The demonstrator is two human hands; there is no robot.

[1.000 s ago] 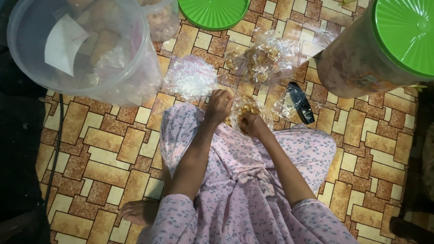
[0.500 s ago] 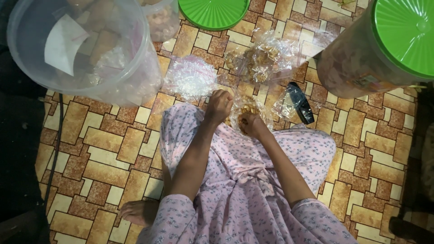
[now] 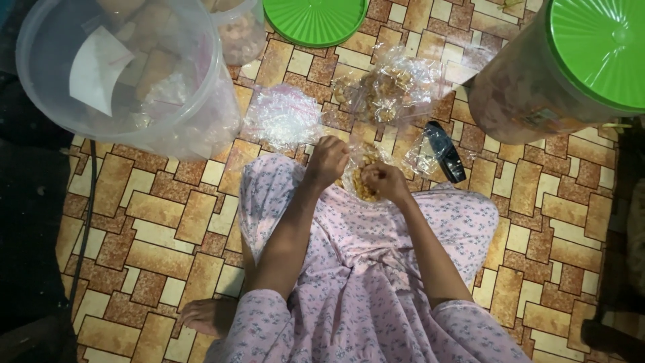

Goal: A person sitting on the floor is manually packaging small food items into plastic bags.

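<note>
I sit on a tiled floor in a pink flowered dress. My left hand (image 3: 327, 161) and my right hand (image 3: 384, 180) meet over a small clear plastic bag of golden-brown snacks (image 3: 363, 176) at the edge of my lap. Both hands grip the bag, the left at its upper left side, the right at its right side. A larger open clear bag with more of the snacks (image 3: 384, 89) lies on the floor just beyond my hands.
A stack of clear empty bags (image 3: 282, 115) lies left of my hands. A large clear bucket (image 3: 127, 74) stands far left, a green-lidded tub (image 3: 564, 67) far right, a green lid (image 3: 316, 19) at the top. A black handheld device (image 3: 445, 152) lies right of my hands.
Both hands stay on the small bag; the fingers have shifted only slightly.
</note>
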